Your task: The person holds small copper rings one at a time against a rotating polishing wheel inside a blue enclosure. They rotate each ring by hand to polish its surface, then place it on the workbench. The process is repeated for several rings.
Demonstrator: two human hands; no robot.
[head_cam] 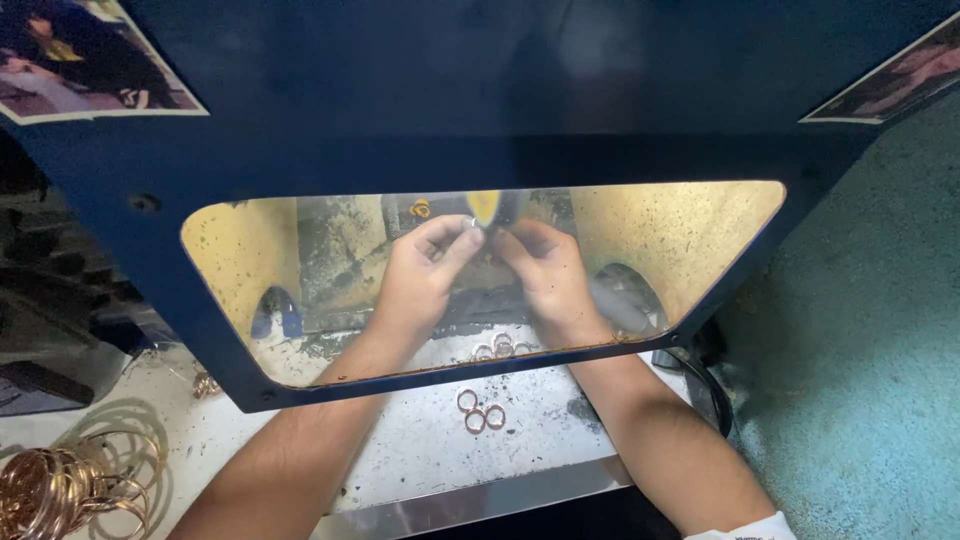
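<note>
Two hands, both reaching under a dark blue hood [480,90] and seen through its scratched window [690,240].

Left hand [415,280]: fingers [450,240] closed together on a small item, too blurred through the window to identify.
Right hand [550,280]: fingers [515,240] likewise pinched on the same small item. Fingertips of the two hands meet at the middle.

Held item: sits between the two sets of fingertips, directly below a yellow wheel [486,205] that hangs just above them. It lies straight ahead of both hands and neither hand is clearly nearer. Its long axis cannot be told.

Loose rings, front group [480,410]: three, copper-coloured, lying flat on the white table [420,450] just outside the window, between the two forearms and touching one another.
Loose rings, rear group [500,347]: about three or four, under the hood edge, beneath the wrists; the exact count is unclear.
Large hoops [60,485]: a heaped bundle of thin golden hoops at the table's left corner, well apart from the hands; too many and too tangled to count.
Small golden piece [205,384]: one, near the hood's lower left corner.
Photographs [90,60]: two, stuck on the hood's upper corners.
</note>
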